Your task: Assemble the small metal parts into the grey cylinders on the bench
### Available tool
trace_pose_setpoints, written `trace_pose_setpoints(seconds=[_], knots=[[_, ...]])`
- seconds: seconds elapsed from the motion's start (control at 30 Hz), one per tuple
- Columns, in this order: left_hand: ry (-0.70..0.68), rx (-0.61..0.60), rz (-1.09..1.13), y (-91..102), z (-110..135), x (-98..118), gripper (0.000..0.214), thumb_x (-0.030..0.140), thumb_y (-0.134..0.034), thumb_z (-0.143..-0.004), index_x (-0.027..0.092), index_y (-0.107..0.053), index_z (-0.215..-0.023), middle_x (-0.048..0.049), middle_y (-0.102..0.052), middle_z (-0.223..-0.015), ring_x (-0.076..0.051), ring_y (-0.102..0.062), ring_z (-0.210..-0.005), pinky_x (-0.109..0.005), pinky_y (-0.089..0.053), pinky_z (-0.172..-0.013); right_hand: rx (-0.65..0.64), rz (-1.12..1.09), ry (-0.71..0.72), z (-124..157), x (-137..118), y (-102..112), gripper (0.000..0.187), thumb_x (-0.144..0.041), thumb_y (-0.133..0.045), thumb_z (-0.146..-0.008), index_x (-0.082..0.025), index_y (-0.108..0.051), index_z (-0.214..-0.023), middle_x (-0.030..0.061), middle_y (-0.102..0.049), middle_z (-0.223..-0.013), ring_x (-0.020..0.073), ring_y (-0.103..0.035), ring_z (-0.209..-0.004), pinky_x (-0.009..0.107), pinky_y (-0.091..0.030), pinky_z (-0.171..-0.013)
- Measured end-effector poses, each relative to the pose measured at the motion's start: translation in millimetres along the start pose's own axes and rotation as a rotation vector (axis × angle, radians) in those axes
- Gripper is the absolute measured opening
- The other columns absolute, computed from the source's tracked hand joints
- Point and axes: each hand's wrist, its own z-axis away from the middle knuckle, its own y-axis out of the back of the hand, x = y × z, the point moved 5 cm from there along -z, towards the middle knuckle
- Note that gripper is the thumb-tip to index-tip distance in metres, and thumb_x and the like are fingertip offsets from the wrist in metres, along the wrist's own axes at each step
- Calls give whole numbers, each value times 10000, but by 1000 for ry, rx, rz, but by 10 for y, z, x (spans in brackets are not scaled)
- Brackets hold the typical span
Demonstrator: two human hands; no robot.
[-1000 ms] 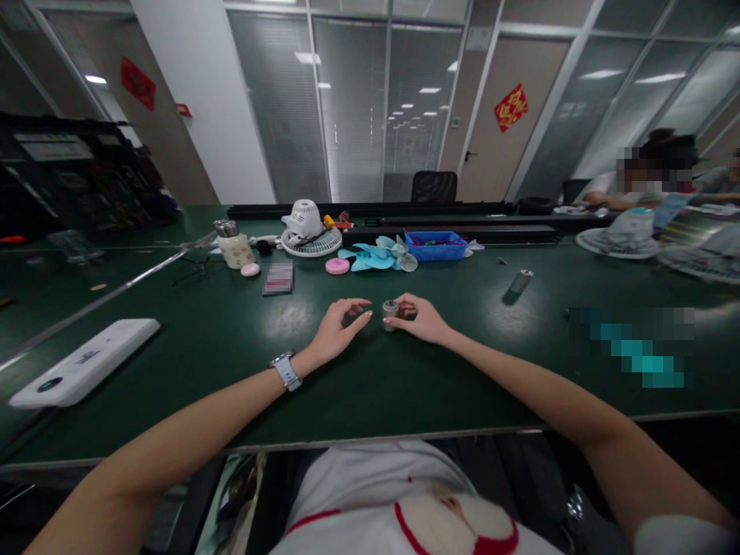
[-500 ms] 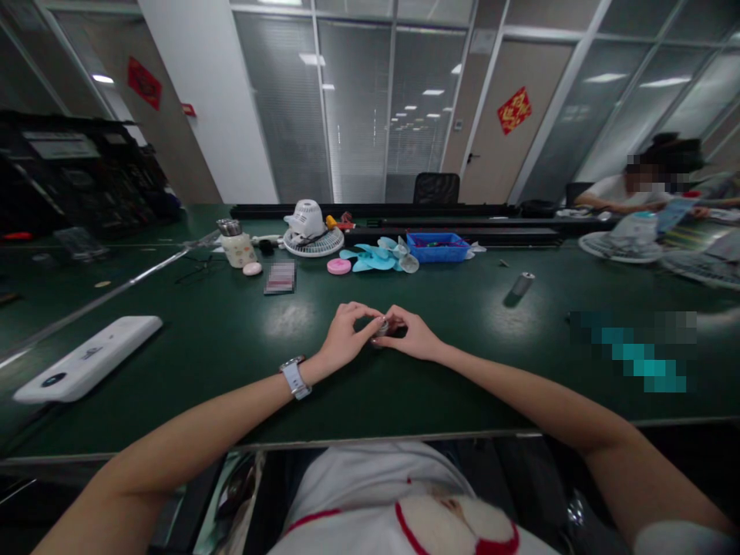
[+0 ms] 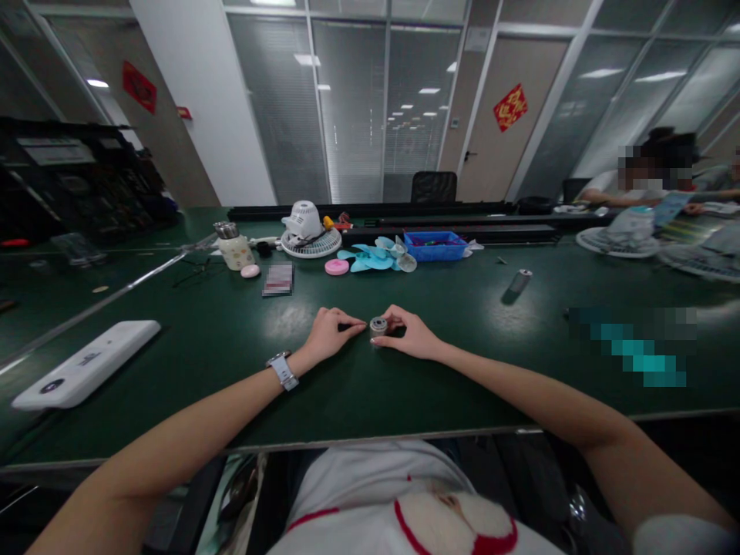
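Note:
A small silver metal cylinder [image 3: 378,330] stands upright on the green table, its top showing a ring with dark openings. My right hand [image 3: 412,333] grips it from the right, the thumb at its near side and the fingers curled behind. Just left of the cylinder and apart from it is my left hand [image 3: 332,336], thumb and index finger pinched together. Whatever lies between those fingertips is too small to make out. A watch with a pale strap [image 3: 283,371] is on the left wrist.
Another silver cylinder [image 3: 521,280] stands farther right. Toward the back are blue fan blades [image 3: 378,256], a pink disc [image 3: 336,267], a blue tray [image 3: 436,248], a white fan part [image 3: 304,223] and a bottle [image 3: 234,248]. A white device [image 3: 86,366] lies left. A person sits far right.
My left hand has drawn back left from the top of the cylinder, uncovering it. The right hand keeps its grip in nearly the same place.

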Motion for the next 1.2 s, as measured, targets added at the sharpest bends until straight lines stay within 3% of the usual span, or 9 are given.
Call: trace_pose_setpoints(seconds=[0.17, 0.33, 0.47, 0.57, 0.67, 0.9, 1.0, 1.1, 1.2], knots=[[-19, -9, 1, 9, 13, 33, 272, 455, -602, -879, 304, -781, -1016, -41, -757, -898, -231, -602, -878, -407, -387, -861, 116, -13, -64, -64, 127, 269, 399, -428, -816, -680, -209, -572, -908, 51, -726, -973, 201, -701, -891, 425, -560, -878], [51, 15, 71, 18, 3, -18, 408, 501, -512, -916, 246, -727, -1150, -61, -745, -949, -211, -610, -826, -355, -435, -782, 537, 124, -108, -127, 560, 1205, 437, -479, -792, -670, -213, -566, -933, 87, -738, -990, 232, -714, -879, 432, -565, -849], [118, 54, 124, 21, -8, -53, 412, 441, -444, -943, 201, -706, -1151, -62, -730, -932, -197, -619, -776, -315, -455, -698, 853, 406, -290, 66, 1015, 2001, 414, -450, -775, -670, -204, -582, -941, 95, -740, -910, 251, -713, -814, 420, -559, -799], [140, 69, 146, 24, -8, -63, 373, 395, -443, -936, 216, -709, -1126, -45, -720, -895, -192, -624, -762, -308, -454, -686, 997, 554, -454, 281, 1268, 2379, 402, -440, -765, -677, -200, -601, -955, 96, -743, -885, 271, -709, -850, 447, -536, -843], [145, 62, 152, 17, -6, -65, 354, 375, -440, -928, 225, -715, -1093, -37, -713, -875, -195, -627, -763, -311, -452, -683, 1018, 633, -509, 399, 1390, 2543, 400, -441, -756, -691, -202, -621, -982, 95, -744, -903, 277, -703, -882, 458, -520, -877], [159, 66, 165, 12, -1, -65, 348, 375, -438, -923, 228, -712, -1079, -26, -698, -822, -196, -632, -741, -309, -453, -671, 941, 658, -602, 402, 1398, 2526, 478, -448, -708, -756, -176, -602, -1135, 127, -722, -1032, 296, -672, -996, 460, -490, -919], [164, 78, 172, 8, -1, -74, 343, 375, -439, -921, 226, -710, -1070, -27, -693, -818, -195, -628, -736, -307, -454, -664, 1015, 780, -475, 340, 1134, 2382, 648, -401, -699, -759, -141, -489, -1314, 194, -618, -1278, 339, -582, -1180, 533, -415, -1006], [172, 93, 188, 6, 0, -83, 335, 361, -435, -920, 217, -700, -1065, -29, -685, -822, -190, -619, -728, -303, -452, -655, 914, 915, -167, 172, 707, 1948, 625, -341, -625, -821, -137, -442, -1383, 217, -492, -1430, 357, -449, -1331, 575, -317, -1079], [191, 108, 203, 9, 3, -97, 322, 324, -430, -915, 203, -679, -1081, -28, -671, -814, -187, -616, -730, -301, -451, -662, 493, 826, 127, -22, 310, 1189, 474, -310, -569, -886, -196, -532, -1345, 160, -526, -1425, 321, -467, -1330, 555, -303, -1108]])
